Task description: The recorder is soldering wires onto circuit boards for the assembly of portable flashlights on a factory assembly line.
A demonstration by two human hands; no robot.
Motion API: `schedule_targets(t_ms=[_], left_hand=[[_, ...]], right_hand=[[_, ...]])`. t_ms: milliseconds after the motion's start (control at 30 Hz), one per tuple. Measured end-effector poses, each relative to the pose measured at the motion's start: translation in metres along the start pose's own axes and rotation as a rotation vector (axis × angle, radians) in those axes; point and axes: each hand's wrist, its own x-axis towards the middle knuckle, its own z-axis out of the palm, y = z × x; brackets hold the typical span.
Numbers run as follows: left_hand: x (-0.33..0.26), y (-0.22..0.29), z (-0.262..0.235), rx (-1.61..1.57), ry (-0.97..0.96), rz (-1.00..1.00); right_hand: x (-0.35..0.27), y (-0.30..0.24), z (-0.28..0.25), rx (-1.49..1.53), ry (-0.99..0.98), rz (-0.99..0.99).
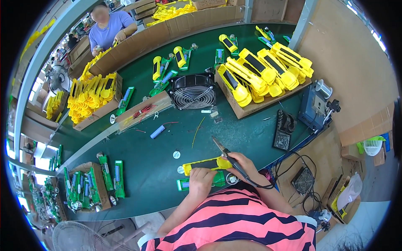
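Observation:
My right hand (pixel 243 165) is closed around a soldering iron (pixel 222 146), its tip pointing up and left over the table and its cable trailing back over my wrist. Under my hands lies a yellow plastic housing (pixel 194 167); the fingers of my left hand (pixel 201 183) are closed at its near edge, and my right fingertips are by its right end. Just nearer to me, a green lamp piece (pixel 218 179) with a blue cell lies partly hidden behind my left hand. A round silver lamp head (pixel 231 179) sits at its right end.
A cardboard box (pixel 268 99) heaped with yellow housings stands behind a soldering station (pixel 313 106) and iron stand (pixel 284 129). A black fan (pixel 192 92), a loose blue cell (pixel 157 131) and wires lie mid-table. Left is a box of green pieces (pixel 86 186); a co-worker (pixel 111 29) sits beyond.

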Motion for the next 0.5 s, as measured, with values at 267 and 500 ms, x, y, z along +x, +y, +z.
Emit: schedule_targets(t_ms=[267,500], left_hand=[[0.012,-0.009,-0.005,0.144,-0.214,-0.285],[0.015,-0.012,-0.007,0.143,-0.260,-0.301]], right_hand=[[0.009,-0.002,-0.009,-0.149,-0.034,-0.321],[0.000,-0.010,-0.020,0.543,0.149,0.355]])
